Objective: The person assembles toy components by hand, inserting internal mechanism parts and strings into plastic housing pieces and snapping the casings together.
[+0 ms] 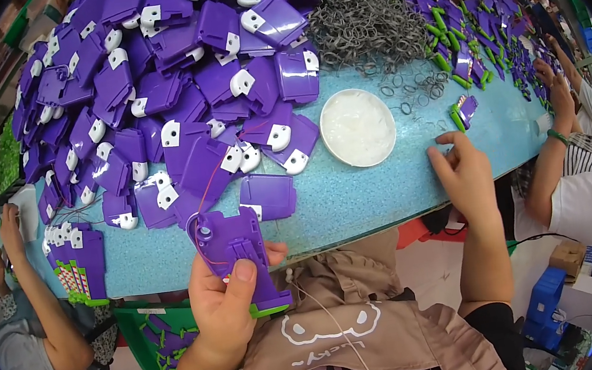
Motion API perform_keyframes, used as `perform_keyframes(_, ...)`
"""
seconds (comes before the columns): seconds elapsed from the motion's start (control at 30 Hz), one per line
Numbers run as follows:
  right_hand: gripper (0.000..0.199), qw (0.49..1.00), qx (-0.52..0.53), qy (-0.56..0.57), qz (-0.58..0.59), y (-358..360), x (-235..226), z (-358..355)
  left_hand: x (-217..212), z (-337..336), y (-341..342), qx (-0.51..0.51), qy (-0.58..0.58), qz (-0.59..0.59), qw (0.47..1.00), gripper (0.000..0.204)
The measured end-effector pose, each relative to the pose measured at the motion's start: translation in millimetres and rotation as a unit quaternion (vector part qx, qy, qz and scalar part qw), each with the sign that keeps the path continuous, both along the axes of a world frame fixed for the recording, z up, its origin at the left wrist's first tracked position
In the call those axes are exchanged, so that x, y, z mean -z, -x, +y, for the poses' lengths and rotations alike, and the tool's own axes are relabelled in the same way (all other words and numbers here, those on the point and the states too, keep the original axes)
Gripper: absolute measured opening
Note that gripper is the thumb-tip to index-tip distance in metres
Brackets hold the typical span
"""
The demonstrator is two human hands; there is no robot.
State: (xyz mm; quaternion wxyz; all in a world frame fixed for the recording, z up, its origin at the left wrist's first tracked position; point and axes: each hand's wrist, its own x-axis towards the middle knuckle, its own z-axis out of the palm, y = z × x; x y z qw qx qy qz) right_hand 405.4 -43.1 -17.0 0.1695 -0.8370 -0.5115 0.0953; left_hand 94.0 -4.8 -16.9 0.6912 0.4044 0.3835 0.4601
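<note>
1. The left hand (222, 305) is grasping a purple casing (246, 229); its thumb is pressing across the front and its fingers are wrapping behind. The casing is hanging in the air by the near edge of the counter (329, 214), so a slackening thumb could be risking a drop onto the apron (372, 327) or the floor.
2. A thin red wire (209, 184) is looping at the casing's upper left and running up across the heap. Where its far end is lying, I cannot tell; if it is snagging there, lifting the casing could be straining it.
3. The right hand (466, 175) is holding nothing that shows; its fingers are bending loosely, near a small purple-and-green part (464, 112). A careless sweep could be knocking that part aside.
4. A white bowl (358, 127) is standing between the heap and the right hand, holding something pale that I cannot identify. A passing wrist could be tipping it.
5. The heap of purple casings (217, 84) is overlapping at loose angles; a bump could be sending pieces sliding toward the edge.
6. Grey rings (365, 21) are straggling out near the bowl, where a brushing hand could be scattering them.
</note>
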Motion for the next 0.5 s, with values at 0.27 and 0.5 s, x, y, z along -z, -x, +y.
perform_keyframes(0.27, 0.009, 0.889, -0.038, -0.263, 0.374, 22, -3, 21, 2, -3, 2, 0.055, 0.021, -0.073, 0.996, 0.026)
perform_keyframes(0.5, 0.009, 0.946, -0.109, -0.304, 0.003, 18, 14, 41, -2, -4, 13, 0.058, 0.059, -0.061, 0.995, 0.025)
